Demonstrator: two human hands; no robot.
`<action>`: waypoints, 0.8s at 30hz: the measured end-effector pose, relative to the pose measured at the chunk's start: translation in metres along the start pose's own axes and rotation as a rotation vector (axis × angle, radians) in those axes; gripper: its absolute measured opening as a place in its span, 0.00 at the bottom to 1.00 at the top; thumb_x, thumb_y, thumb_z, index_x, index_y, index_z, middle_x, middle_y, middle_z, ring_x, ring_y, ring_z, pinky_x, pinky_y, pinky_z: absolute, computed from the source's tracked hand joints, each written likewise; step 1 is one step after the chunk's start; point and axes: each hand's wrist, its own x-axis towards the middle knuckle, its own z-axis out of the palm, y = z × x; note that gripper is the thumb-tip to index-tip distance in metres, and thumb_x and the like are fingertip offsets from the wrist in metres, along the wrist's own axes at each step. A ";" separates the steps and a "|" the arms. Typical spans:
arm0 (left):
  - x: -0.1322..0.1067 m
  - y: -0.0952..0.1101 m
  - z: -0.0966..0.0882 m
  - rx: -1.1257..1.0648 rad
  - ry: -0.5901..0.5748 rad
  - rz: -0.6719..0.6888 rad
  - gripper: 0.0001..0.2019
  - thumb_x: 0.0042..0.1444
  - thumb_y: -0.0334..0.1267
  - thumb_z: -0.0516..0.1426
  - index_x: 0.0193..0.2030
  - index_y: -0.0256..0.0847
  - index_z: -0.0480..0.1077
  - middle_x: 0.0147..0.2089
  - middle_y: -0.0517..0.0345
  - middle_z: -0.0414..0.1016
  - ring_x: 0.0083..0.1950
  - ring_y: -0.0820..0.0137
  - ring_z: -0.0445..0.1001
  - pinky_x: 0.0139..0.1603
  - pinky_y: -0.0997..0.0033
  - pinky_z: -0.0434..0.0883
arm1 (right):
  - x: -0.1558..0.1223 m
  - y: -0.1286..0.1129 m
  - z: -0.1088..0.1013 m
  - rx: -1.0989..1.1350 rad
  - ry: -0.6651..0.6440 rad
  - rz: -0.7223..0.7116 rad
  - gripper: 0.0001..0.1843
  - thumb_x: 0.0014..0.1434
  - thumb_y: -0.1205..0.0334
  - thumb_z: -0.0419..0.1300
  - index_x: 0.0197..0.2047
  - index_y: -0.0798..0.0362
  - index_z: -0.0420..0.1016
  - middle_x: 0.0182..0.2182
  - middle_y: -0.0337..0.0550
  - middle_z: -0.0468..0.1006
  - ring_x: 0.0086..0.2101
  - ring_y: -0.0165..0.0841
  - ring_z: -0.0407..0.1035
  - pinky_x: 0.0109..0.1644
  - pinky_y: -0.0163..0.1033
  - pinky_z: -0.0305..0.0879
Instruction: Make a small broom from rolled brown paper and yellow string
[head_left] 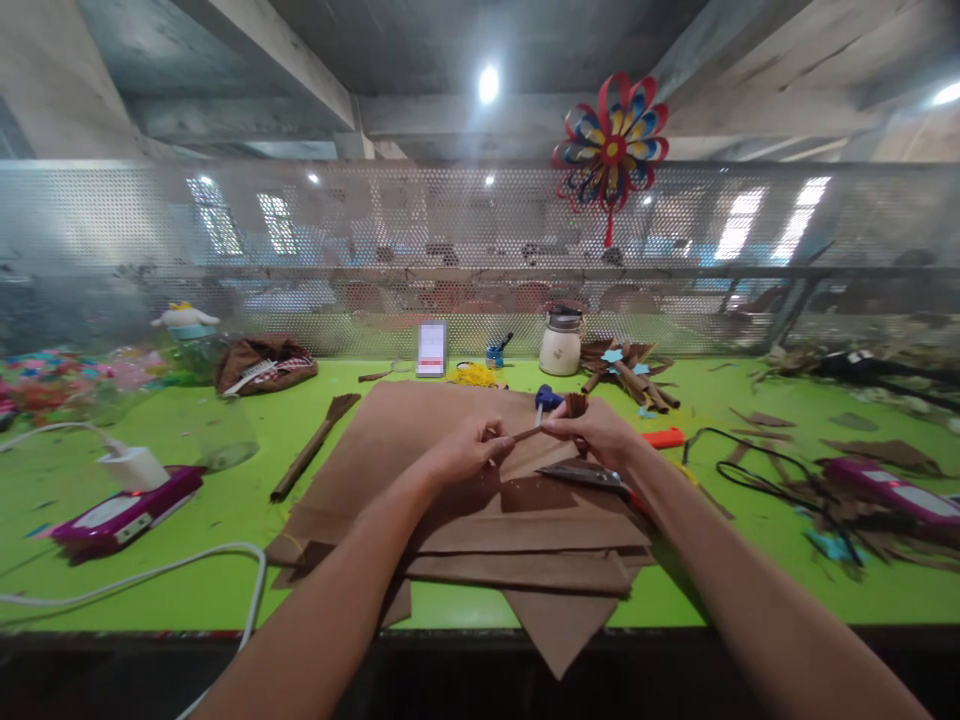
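Between my hands is a slim brown paper roll (529, 433) with a fringed, flared end. My left hand (469, 450) pinches its plain end, fingers closed. My right hand (592, 430) is closed around it near the fringe. Beneath both hands lie stacked brown paper sheets (405, 420), the lower ones jutting past the table's front edge. Scissors (581, 475) rest on the sheets below my right hand, their handles partly hidden by my forearm. Just behind that hand is a dark blue object (547, 398) whose kind I cannot make out. An orange handle (664, 438) shows to the right.
On the green table (457, 605), a fringed paper roll (315, 447) lies left of the sheets. A phone (431, 348), a jar (561, 342) and more rolls (637, 375) stand behind. Power strips (127, 510) and cables (772, 465) lie at the sides. A perforated screen (420, 220) borders the back.
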 end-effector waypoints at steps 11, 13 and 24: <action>0.001 -0.005 -0.005 -0.325 -0.068 -0.035 0.13 0.51 0.45 0.55 0.33 0.37 0.59 0.25 0.61 0.68 0.25 0.74 0.71 0.28 0.75 0.66 | 0.001 -0.003 -0.013 0.070 -0.067 -0.007 0.19 0.40 0.53 0.66 0.31 0.61 0.74 0.14 0.32 0.61 0.15 0.20 0.51 0.18 0.29 0.42; 0.000 -0.005 -0.006 -0.369 -0.051 -0.032 0.12 0.51 0.44 0.55 0.33 0.37 0.59 0.24 0.62 0.67 0.24 0.74 0.71 0.27 0.75 0.65 | 0.002 -0.003 -0.015 0.102 -0.048 -0.036 0.20 0.42 0.53 0.65 0.33 0.61 0.74 0.18 0.35 0.65 0.16 0.20 0.51 0.17 0.29 0.40; -0.012 0.004 -0.003 -0.648 -0.395 -0.048 0.13 0.49 0.43 0.58 0.38 0.36 0.67 0.32 0.51 0.72 0.31 0.71 0.71 0.33 0.70 0.66 | -0.019 -0.010 0.015 0.096 -0.417 -0.071 0.16 0.42 0.60 0.65 0.35 0.59 0.74 0.15 0.31 0.61 0.16 0.20 0.48 0.19 0.30 0.44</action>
